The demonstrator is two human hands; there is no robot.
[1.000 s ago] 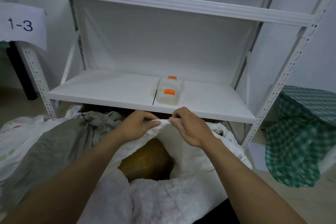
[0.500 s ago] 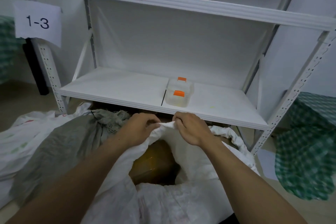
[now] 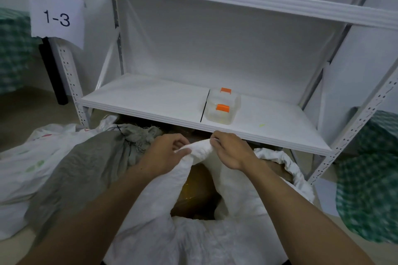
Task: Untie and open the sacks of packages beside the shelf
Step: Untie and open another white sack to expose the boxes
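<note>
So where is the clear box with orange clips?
Head view: the clear box sits on the lower shelf, just right of its middle seam, beyond the right hand.

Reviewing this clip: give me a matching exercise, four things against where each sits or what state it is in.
Things: 1 white sack; 2 grey sack; 3 clear box; 4 paper sign.
States: A hangs on the shelf post; B stands on the lower shelf board; C neck bunched shut; D rim pinched by left hand and right hand.
Pairs: 1-D, 2-C, 3-B, 4-A.
</note>
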